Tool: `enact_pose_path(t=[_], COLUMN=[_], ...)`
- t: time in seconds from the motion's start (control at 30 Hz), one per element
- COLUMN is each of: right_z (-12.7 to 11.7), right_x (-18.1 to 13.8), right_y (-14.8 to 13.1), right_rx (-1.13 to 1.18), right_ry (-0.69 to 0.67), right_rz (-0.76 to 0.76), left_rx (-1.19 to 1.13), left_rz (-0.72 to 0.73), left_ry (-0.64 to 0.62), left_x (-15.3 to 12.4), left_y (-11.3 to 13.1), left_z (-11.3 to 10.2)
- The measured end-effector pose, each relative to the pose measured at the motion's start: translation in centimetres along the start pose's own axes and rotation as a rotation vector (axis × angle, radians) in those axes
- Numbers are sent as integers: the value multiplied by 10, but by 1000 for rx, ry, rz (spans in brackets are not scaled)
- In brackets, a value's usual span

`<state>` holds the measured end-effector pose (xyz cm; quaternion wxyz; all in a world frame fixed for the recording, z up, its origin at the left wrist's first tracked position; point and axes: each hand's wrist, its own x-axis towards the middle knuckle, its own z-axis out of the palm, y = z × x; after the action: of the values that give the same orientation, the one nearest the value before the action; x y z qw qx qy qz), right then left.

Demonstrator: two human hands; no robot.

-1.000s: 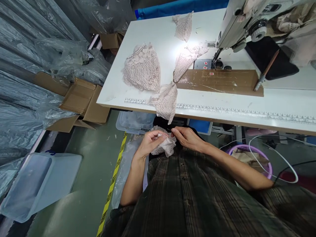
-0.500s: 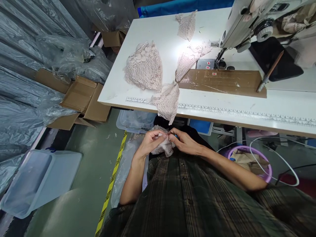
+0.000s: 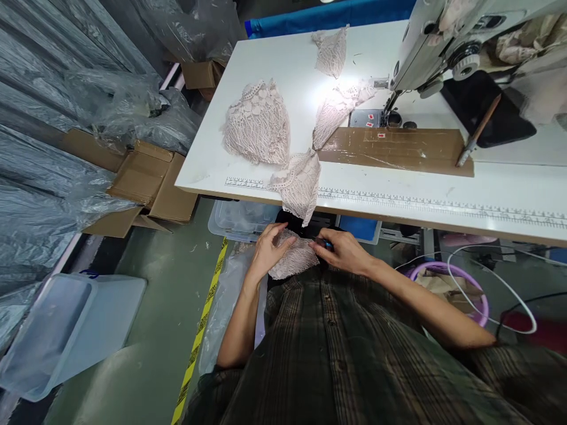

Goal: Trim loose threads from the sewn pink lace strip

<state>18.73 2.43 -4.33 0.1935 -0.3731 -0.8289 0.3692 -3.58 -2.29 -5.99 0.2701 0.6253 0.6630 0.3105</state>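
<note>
A pale pink lace piece (image 3: 295, 260) lies spread over my lap, just in front of the table edge. My left hand (image 3: 269, 255) rests at its left side, with thumb and fingers apart and the thumb over the lace. At the lace's right edge, my right hand (image 3: 343, 252) is closed around a small blue-handled tool (image 3: 326, 243); most of the tool is hidden by the fingers. That hand's thumb and fingertips touch the lace edge. Another lace piece (image 3: 299, 184) hangs over the table's front edge above my hands.
The white table (image 3: 208, 159) carries a lace heap (image 3: 257, 127), more lace near the sewing machine (image 3: 420, 59), and a brown cardboard strip (image 3: 398, 152). A purple bin (image 3: 481, 307) stands at right below. Cardboard boxes (image 3: 144, 177) and a clear plastic tub (image 3: 110, 319) are at left.
My hands have moved apart from their pinch together. The bunched lace between them now lies flatter and spread out. My left fingers have opened; my right hand has shifted right.
</note>
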Motion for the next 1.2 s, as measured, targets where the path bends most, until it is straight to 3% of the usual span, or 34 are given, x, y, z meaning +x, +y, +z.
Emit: enact_pose_path(t=[0.17, 0.3, 0.47, 0.53, 0.6, 0.7, 0.77, 0.87, 0.93, 1.03, 1.1, 1.2], right_z=[-17, -20, -22, -21, -20, -15, -10, -5, -5, -12, -19, -26], right_x=[-1, -1, -1, -1, -2, -8, -13, -19, -21, -21, -19, -11], right_y=[-12, -20, -23, -24, -25, -31, -36, -43, -43, -38, -32, -24], right_rx=[202, 329, 303, 283, 287, 340, 377, 399, 401, 395, 402, 404], right_ry=[201, 310, 389, 416, 379, 199, 60, -103, -166, -191, -160, -94], right_rz=[54, 88, 168, 202, 178, 54, -56, -206, -254, -187, -69, 78], left_rx=[-38, 92, 174, 142, 77, -92, -322, -741, -904, -944, -885, -724], left_rz=[63, 211, 490, 517, 436, 236, 127, -72, -175, -205, -218, -256], left_ry=[116, 150, -105, -179, -72, 168, 83, -269, -394, -306, -217, -193], left_x=[10, 6, -19, -26, -27, -15, -5, 3, 2, -2, -4, -6], left_y=[51, 71, 78, 78, 76, 70, 66, 62, 61, 58, 56, 56], left_z=[8, 15, 24, 20, 10, -8, -14, -11, -6, -4, -8, -15])
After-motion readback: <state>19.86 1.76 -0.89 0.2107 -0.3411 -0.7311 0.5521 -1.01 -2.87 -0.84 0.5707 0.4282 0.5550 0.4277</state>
